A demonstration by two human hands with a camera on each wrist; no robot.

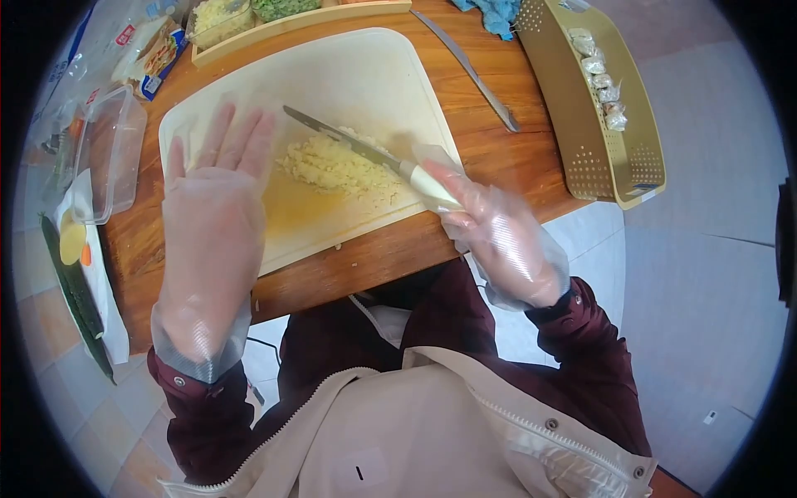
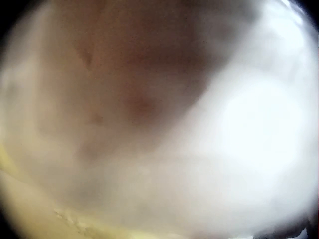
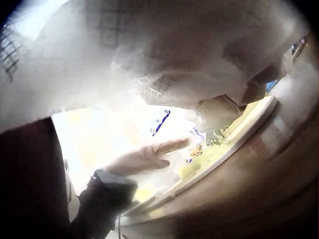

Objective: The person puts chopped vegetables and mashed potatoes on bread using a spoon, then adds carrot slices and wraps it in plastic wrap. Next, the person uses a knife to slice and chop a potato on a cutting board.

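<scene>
In the head view, my right hand [image 1: 502, 236], in a clear plastic glove, grips the pale handle of a kitchen knife [image 1: 357, 145]. Its blade points to the upper left and lies across a heap of finely chopped pale yellow food [image 1: 332, 170]. That heap is on a white cutting board [image 1: 365, 66], with a yellowish wet stain beside it. Over the board's left part, my gloved left hand [image 1: 214, 216] has its fingers straight and spread, holding nothing. Blurred glove plastic fills most of the left wrist view. The right wrist view shows the left hand [image 3: 139, 160] beyond the board.
A second knife [image 1: 469, 70] lies right of the board, near a tan perforated basket [image 1: 573, 108] with small wrapped pieces. Behind the board stands a wooden tray [image 1: 307, 21] with food containers. At left are a clear plastic box [image 1: 112, 153], cucumbers [image 1: 75, 282] and plastic bags [image 1: 87, 50].
</scene>
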